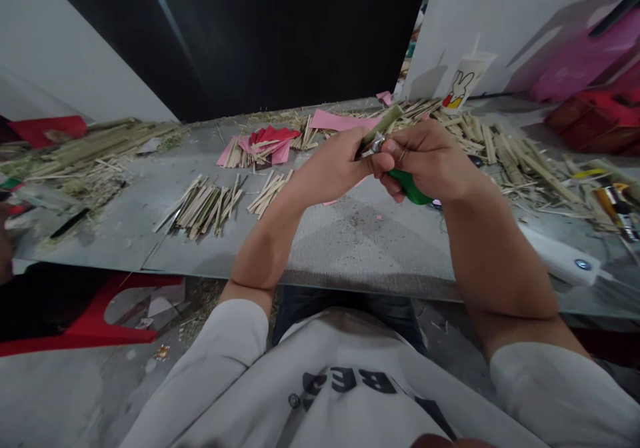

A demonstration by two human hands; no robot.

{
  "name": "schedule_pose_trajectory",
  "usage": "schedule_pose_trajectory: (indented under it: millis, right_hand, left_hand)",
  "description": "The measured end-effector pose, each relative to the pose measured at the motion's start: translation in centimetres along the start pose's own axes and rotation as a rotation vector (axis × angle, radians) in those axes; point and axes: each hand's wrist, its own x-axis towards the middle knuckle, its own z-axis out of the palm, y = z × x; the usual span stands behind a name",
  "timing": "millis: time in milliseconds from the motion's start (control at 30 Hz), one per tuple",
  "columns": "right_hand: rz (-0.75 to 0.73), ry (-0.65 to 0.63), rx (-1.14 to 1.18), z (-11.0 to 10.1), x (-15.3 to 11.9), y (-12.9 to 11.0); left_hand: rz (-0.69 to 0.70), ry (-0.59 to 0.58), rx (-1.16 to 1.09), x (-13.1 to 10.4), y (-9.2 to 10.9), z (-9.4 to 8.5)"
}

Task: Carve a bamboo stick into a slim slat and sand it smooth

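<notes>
My left hand (pixel 345 161) is closed around a green bamboo strip (pixel 389 120), whose end sticks up past the fingers. My right hand (pixel 430 161) wraps round a tool with a green handle (pixel 411 188); its metal head (pixel 377 143) touches the strip between both hands. The two hands meet above the table (pixel 370 241). Pink paper (pixel 340 121) lies behind them. Left of my left forearm are a pile of thin sticks (pixel 203 208) and a smaller bundle (pixel 267 191).
Red and pink papers (pixel 273 143) with sticks lie at the back. A rabbit-print cup (pixel 467 83) stands back right, near scattered bamboo pieces (pixel 515 158). A white device (pixel 563 256) is at the right, a red stool (pixel 95 328) below left. Someone's hand shows at far left.
</notes>
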Motion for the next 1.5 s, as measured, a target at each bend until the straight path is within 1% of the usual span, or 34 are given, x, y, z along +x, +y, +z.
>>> schedule_pose_trajectory:
  millis: [100, 200, 267, 333, 433, 600, 767, 867, 933, 1067, 1167, 1333, 1500]
  right_hand:
    - [0.047, -0.075, 0.024, -0.2, 0.2, 0.2]
    - [0.083, -0.162, 0.07, -0.2, 0.3, 0.3]
    - [0.111, -0.183, 0.092, -0.2, 0.3, 0.4]
    - [0.126, -0.18, 0.099, -0.2, 0.3, 0.5]
    - [0.103, -0.165, 0.098, -0.3, 0.3, 0.6]
    - [-0.01, -0.165, 0.114, -0.2, 0.5, 0.6]
    - [-0.081, -0.09, 0.096, 0.1, 0.6, 0.8]
    - [-0.061, -0.022, 0.06, 0.2, 0.6, 0.9]
    - [-0.044, -0.001, 0.052, 0.2, 0.6, 0.9]
    - [-0.002, -0.086, 0.087, 0.2, 0.5, 0.7]
    - [0.04, -0.122, 0.114, 0.2, 0.4, 0.3]
    - [0.094, -0.121, 0.103, 0.4, 0.4, -0.2]
    - [0.059, -0.083, 0.117, 0.5, 0.4, 0.2]
  left_hand:
    - [-0.022, -0.022, -0.03, -0.1, -0.4, 0.0]
    - [-0.013, -0.034, -0.012, -0.3, -0.6, 0.0]
    - [-0.003, -0.037, 0.018, -0.4, -0.8, 0.0]
    - [0.005, -0.032, 0.04, -0.4, -0.8, 0.1]
    - [0.011, -0.018, 0.052, -0.4, -0.7, 0.1]
    - [0.027, 0.004, 0.032, -0.4, 0.0, 0.0]
    - [0.022, 0.036, 0.064, -0.1, -0.5, 0.1]
    - [0.02, 0.078, 0.068, 0.1, -0.8, 0.2]
    - [0.017, 0.089, 0.051, 0.1, -0.7, 0.3]
    - [-0.005, 0.046, 0.014, -0.2, -0.2, 0.4]
    - [-0.018, 0.044, 0.018, -0.4, -0.2, 0.5]
    - [-0.012, 0.053, 0.024, -0.4, -0.3, 0.6]
    - [0.004, 0.031, 0.001, -0.5, 0.4, 0.4]
